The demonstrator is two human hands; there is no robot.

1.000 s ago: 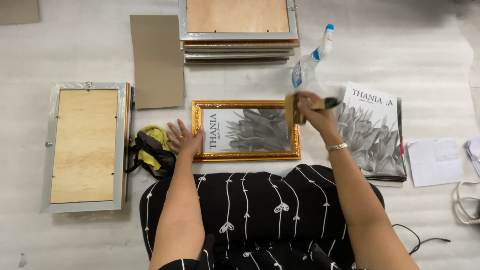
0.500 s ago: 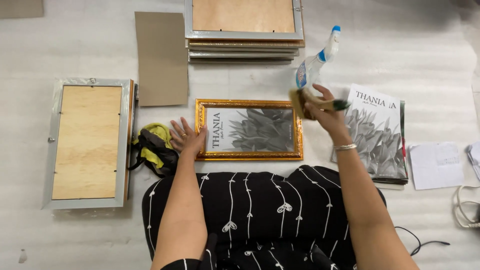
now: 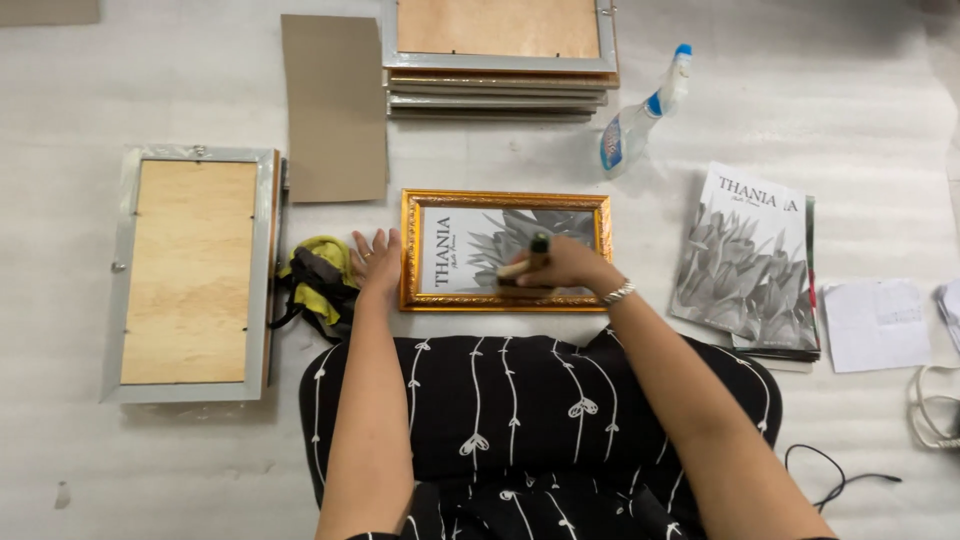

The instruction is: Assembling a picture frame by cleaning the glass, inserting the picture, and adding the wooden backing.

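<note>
A gold picture frame (image 3: 505,200) with a black-and-white plant print lies flat in front of me. My right hand (image 3: 570,268) is over its glass, shut on a small tan tool with a dark end (image 3: 532,255) that presses on the lower middle of the print. My left hand (image 3: 375,258) rests flat against the frame's left edge with the fingers spread and holds nothing. Just left of that hand lies a yellow and black cloth (image 3: 315,285).
A spray bottle (image 3: 640,115) lies beyond the frame at the right. A stack of frames (image 3: 500,85) sits at the top, a brown board sheet (image 3: 333,105) beside it. A silver frame (image 3: 190,270) lies face down at left. Prints (image 3: 750,265), white paper (image 3: 875,325) and a cable (image 3: 935,410) lie right.
My right hand has brought the tool from beside the spray bottle, down and left onto the frame's glass. The left hand has stayed at the frame's left edge.
</note>
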